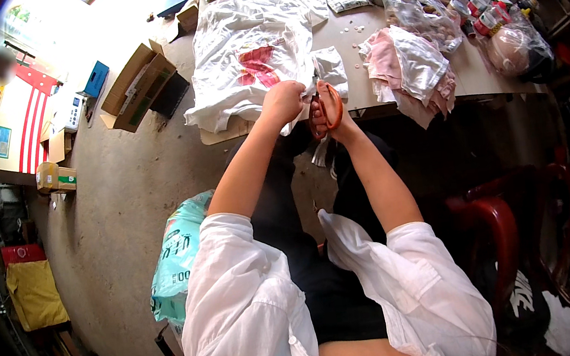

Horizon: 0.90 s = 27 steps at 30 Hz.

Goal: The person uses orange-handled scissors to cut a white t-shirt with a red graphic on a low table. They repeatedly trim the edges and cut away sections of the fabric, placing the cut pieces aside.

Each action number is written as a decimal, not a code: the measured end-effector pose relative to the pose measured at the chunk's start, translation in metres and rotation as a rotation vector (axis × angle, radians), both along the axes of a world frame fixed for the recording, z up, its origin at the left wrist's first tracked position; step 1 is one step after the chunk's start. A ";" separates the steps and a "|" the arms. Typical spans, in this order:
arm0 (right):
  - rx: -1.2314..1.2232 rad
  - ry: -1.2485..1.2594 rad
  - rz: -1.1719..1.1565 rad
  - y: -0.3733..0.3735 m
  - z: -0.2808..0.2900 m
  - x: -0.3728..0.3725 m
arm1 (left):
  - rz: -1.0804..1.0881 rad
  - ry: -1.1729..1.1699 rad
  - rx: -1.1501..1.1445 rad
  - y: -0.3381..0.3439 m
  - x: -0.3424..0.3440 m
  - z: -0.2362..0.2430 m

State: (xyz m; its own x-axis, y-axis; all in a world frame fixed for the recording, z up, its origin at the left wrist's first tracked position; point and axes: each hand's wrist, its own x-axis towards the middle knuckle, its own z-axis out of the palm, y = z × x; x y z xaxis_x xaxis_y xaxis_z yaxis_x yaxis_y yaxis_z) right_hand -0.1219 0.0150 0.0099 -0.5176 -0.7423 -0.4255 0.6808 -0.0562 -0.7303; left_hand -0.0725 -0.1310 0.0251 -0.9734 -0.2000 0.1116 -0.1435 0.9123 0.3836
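A white T-shirt (226,43) with a red print lies spread over the front of the table, its lower edge hanging at the table's rim. My left hand (285,101) is closed on the shirt's fabric near its right front edge. Beside it, my right hand (330,112) grips a pair of scissors (336,106) with orange-red handles; their blades point away from me, toward the cloth by my left fingers. How far the blades are apart cannot be made out. A small folded piece of white cloth (329,64) lies just beyond the scissors.
A pile of pink and white cloths (406,67) hangs over the table edge on the right. Behind it are plastic bags (421,15) and bottles (490,19). An open cardboard box (138,85) stands left of the table, a teal plastic package (181,251) by my left arm, a dark red chair (497,223) to the right.
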 end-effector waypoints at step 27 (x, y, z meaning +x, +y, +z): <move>-0.012 0.224 0.160 0.007 0.005 0.006 | -0.163 0.286 -0.406 0.018 -0.017 -0.001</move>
